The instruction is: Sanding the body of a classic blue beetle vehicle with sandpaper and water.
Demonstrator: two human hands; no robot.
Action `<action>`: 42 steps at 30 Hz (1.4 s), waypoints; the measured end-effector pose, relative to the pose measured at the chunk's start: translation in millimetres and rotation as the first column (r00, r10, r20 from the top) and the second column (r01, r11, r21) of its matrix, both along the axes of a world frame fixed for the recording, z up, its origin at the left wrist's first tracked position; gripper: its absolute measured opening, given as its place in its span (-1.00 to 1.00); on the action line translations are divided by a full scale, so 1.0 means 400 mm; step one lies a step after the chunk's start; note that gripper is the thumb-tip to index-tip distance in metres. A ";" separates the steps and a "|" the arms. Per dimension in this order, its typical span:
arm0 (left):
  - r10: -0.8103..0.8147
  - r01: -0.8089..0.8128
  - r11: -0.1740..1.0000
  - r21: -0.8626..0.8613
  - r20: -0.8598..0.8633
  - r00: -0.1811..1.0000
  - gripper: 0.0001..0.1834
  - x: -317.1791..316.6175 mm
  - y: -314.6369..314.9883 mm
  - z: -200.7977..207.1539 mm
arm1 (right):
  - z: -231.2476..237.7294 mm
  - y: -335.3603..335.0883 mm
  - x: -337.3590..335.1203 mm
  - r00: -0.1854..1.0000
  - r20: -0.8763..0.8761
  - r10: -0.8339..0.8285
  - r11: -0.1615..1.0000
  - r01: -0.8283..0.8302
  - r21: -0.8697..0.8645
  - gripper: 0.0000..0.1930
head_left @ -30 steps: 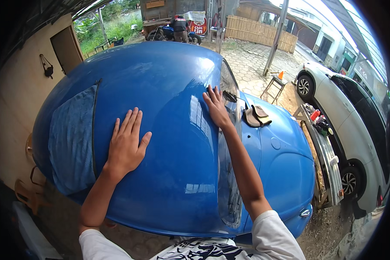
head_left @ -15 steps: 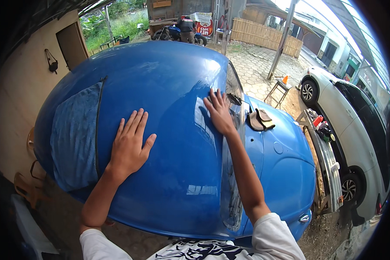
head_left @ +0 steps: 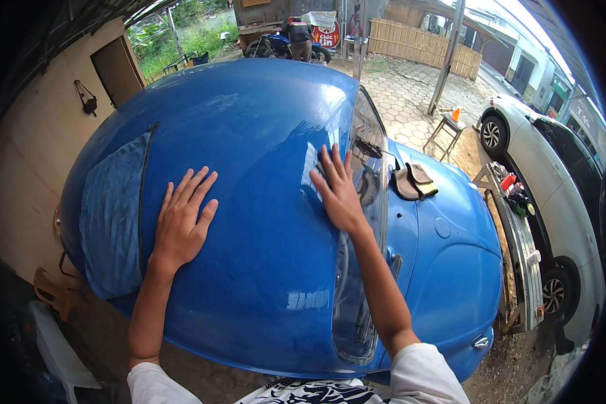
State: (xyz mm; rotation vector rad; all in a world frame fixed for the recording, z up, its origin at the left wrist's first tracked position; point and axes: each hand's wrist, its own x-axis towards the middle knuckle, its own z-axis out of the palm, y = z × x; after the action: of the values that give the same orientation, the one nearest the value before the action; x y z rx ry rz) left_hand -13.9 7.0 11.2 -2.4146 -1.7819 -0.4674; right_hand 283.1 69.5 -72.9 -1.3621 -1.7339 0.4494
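Beneath both hands spreads the glossy blue roof of a rounded car [head_left: 256,262]. My left hand [head_left: 182,219] lies flat on the roof, fingers spread, a little right of a blue towel [head_left: 113,215] that covers the rear window. My right hand [head_left: 339,192] rests on the roof's front part beside the windshield [head_left: 359,289], its fingers stretched and slightly apart. Neither hand holds anything. On the car's front, past the windshield, lie folded brown and black cloths [head_left: 414,182].
A silver car [head_left: 545,168] stands at the right, behind a bench [head_left: 518,249] with bottles on it. An orange cone tops a small stool [head_left: 446,133]. At the back a person bends by a blue motorcycle [head_left: 276,46]. A plastic chair [head_left: 57,293] stands at lower left.
My left hand has slid a little left, toward the towel, staying flat. My right hand has shifted slightly down on the roof. The whole view has turned slightly.
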 end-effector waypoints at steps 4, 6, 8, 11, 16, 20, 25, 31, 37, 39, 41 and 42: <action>0.082 -0.082 0.997 0.002 -0.039 0.996 -0.44 0.017 0.004 0.016 | -0.023 -0.089 -0.011 0.999 -0.008 0.036 0.999 -0.036 0.015 -0.22; 0.084 -0.084 0.996 0.005 -0.046 0.995 -0.44 0.040 0.017 0.021 | -0.003 0.018 0.027 0.999 -0.029 -0.035 0.999 0.036 0.028 -0.21; 0.066 -0.065 0.997 0.032 -0.026 0.997 -0.45 0.069 0.033 0.015 | -0.052 0.168 0.098 0.972 0.176 -0.157 0.985 0.140 0.105 -0.19; 0.110 -0.110 0.994 0.023 -0.022 0.994 -0.45 0.050 0.031 -0.005 | 0.010 0.085 0.033 0.990 0.077 -0.117 0.993 0.116 0.024 -0.17; 0.165 -0.159 0.984 0.078 -0.075 0.983 -0.42 0.010 0.005 -0.036 | -0.022 -0.150 -0.054 0.985 0.168 0.043 0.987 -0.068 0.144 -0.16; 0.093 -0.086 0.993 0.077 -0.089 0.992 -0.34 -0.003 0.031 -0.029 | -0.024 -0.027 -0.041 0.991 0.126 -0.044 0.956 0.005 0.293 -0.20; 0.141 -0.144 0.988 -0.049 -0.067 0.988 -0.32 0.043 0.043 -0.022 | -0.020 0.105 -0.001 0.859 0.511 -0.036 0.921 -0.171 0.351 -0.26; 0.152 -0.153 0.988 -0.003 -0.085 0.985 -0.31 0.006 0.031 -0.021 | 0.010 -0.117 -0.081 0.959 0.284 -0.004 0.965 -0.071 0.254 -0.28; 0.098 -0.098 0.995 0.002 -0.091 0.991 -0.30 0.042 0.042 -0.022 | 0.009 0.122 -0.016 0.742 0.658 -0.132 0.925 -0.147 0.351 -0.50; 0.100 -0.100 0.995 0.004 -0.088 0.991 -0.29 0.049 0.031 -0.028 | 0.048 0.003 -0.048 0.906 0.422 -0.045 0.986 -0.028 0.167 -0.32; 0.078 -0.078 0.997 0.007 -0.143 0.987 -0.28 0.033 0.003 -0.027 | 0.060 -0.064 -0.072 0.925 0.378 0.017 0.990 -0.067 0.120 -0.19; 0.092 -0.093 0.996 0.004 -0.168 0.982 -0.25 0.025 -0.008 -0.027 | 0.066 -0.051 -0.083 0.911 0.413 0.005 0.994 -0.051 0.099 -0.24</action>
State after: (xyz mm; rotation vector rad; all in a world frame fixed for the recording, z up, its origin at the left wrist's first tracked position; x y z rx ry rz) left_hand -3.8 4.0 0.6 -2.2853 -1.8139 -0.2428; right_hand 249.7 49.2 -46.5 -1.4275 -2.0880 0.0787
